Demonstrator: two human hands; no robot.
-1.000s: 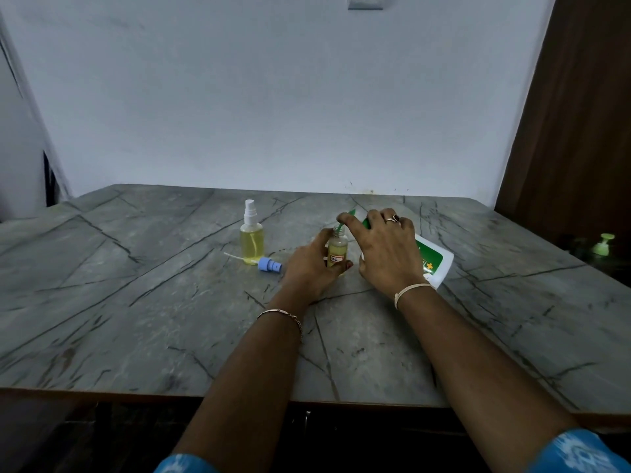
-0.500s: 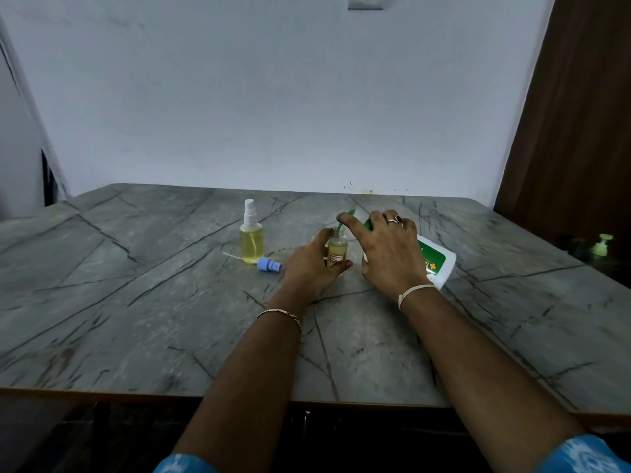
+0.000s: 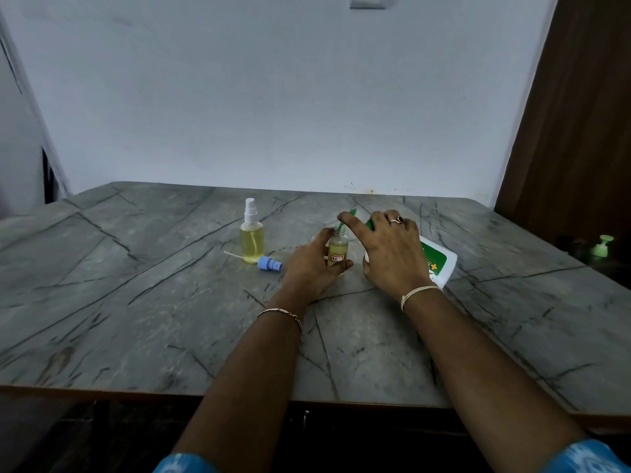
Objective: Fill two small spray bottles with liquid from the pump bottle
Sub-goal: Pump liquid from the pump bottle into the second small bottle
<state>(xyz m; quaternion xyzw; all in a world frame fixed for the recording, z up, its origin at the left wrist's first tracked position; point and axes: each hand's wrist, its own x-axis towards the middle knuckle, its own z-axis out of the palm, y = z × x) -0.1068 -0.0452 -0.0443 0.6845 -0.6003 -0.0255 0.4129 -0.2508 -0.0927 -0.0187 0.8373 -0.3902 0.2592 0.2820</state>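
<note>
A small open spray bottle (image 3: 338, 249) with yellow liquid and a red-edged label stands upright on the table, and my left hand (image 3: 312, 264) grips it round the lower part. My right hand (image 3: 389, 252) holds the white pump bottle (image 3: 438, 264) with a green label, tilted toward the small bottle. Its green spout (image 3: 351, 212) shows above the small bottle's mouth, under my forefinger. A second spray bottle (image 3: 252, 238), capped in white and holding yellow liquid, stands to the left. A blue spray cap (image 3: 269, 263) with its tube lies beside it.
The grey marble-patterned table (image 3: 136, 302) runs to a white wall at the back. A brown wooden door (image 3: 580, 131) stands at the right. A light green pump top (image 3: 602, 245) shows beyond the table's right edge.
My right hand and the pump bottle have shifted very slightly; the left hand keeps its hold on the small bottle.
</note>
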